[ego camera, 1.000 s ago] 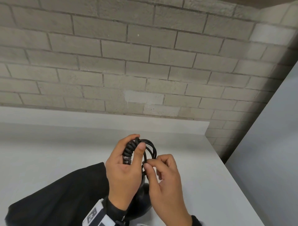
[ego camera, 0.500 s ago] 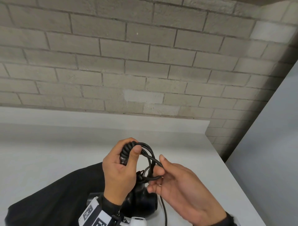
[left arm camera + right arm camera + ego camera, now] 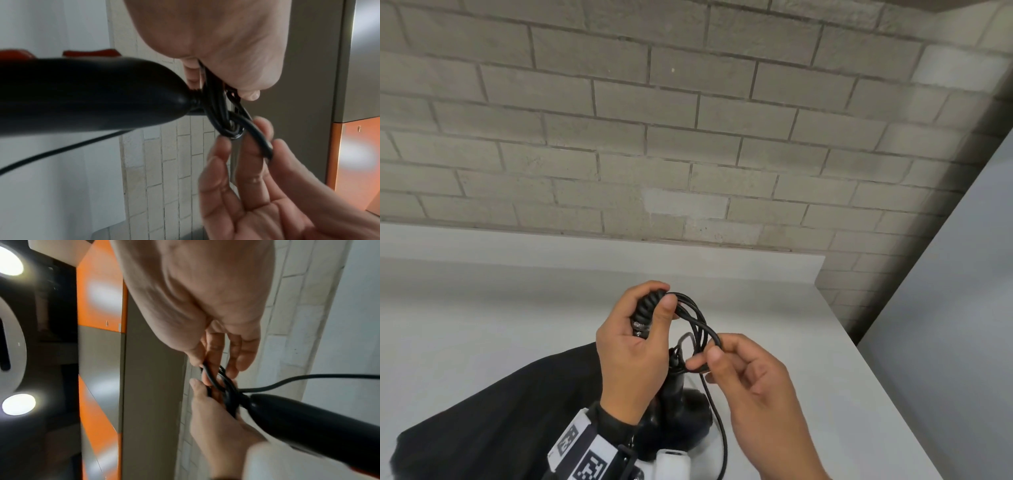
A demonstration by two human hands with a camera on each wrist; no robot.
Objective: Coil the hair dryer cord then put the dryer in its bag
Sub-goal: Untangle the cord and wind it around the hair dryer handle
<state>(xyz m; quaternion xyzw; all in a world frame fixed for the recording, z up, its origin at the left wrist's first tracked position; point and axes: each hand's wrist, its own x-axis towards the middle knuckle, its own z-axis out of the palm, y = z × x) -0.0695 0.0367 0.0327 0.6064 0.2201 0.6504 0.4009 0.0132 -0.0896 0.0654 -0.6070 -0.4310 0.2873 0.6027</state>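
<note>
Black cord (image 3: pixel 697 317) was gathered in loops above a white tabletop (image 3: pixel 482 308) as a person worked at the coiling step of packing a hair dryer (image 3: pixel 678 407). The left hand (image 3: pixel 633 349) was closed around the bundle, thumb pressed on its spiralled stretch, holding the loops together just above the dryer's handle, where the cord leaves the body. The right hand (image 3: pixel 750 380) pinched one strand between thumb and forefinger beside the bundle, its other fingers loosely curled and free of the cord. From that pinch a loose length ran down past the dryer and out of the head view, so how much remained uncoiled could not be told; the plug was not seen. The dryer hung or rested below the hands, largely hidden by them, its dark body close against a black bag (image 3: pixel 482 428) lying on the tabletop to the left.

Coiling appeared well along but unfinished. The next move seemed to call for carrying the pinched strand up and over the bundle into the left grip, keeping the loops from springing apart, before the trailing end was secured and the bag's mouth, not visible, was found.
</note>
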